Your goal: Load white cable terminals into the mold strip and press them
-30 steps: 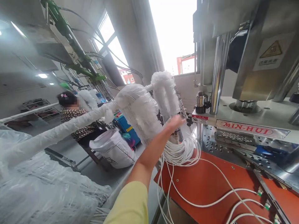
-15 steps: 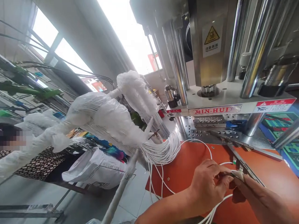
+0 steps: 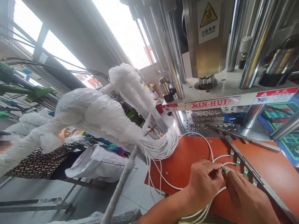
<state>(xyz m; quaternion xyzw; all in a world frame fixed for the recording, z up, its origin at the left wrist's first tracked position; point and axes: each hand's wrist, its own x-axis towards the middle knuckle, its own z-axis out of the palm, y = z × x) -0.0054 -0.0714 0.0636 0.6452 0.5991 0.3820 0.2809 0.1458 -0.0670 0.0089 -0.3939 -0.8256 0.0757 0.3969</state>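
My left hand [image 3: 205, 179] is closed, its thumb and fingertips pinched together above the orange-red work surface [image 3: 191, 155]. Against its fingertips my right hand [image 3: 247, 194] is also closed, with a pale covering on one finger. Something small and dark shows between the two hands, too hidden to name. White cables [image 3: 205, 137] run to green-ended connectors [image 3: 238, 162] seated along a long metal bar [image 3: 254, 172], just beyond my right hand. More white cable [image 3: 218, 194] passes beneath my hands.
A press with steel columns [image 3: 171, 53], a hot-surface label and a MIN-HUI plate [image 3: 211, 103] stands ahead. Left of it, a thick bundle of white cables [image 3: 161, 147] hangs from a plastic-wrapped rack [image 3: 93, 109]. A white sack [image 3: 105, 165] and part of another person are farther left.
My right hand has turned and drawn closer to my left fingertips. Several green-ended connectors on the metal bar have come into sight. The camera view has shifted slightly.
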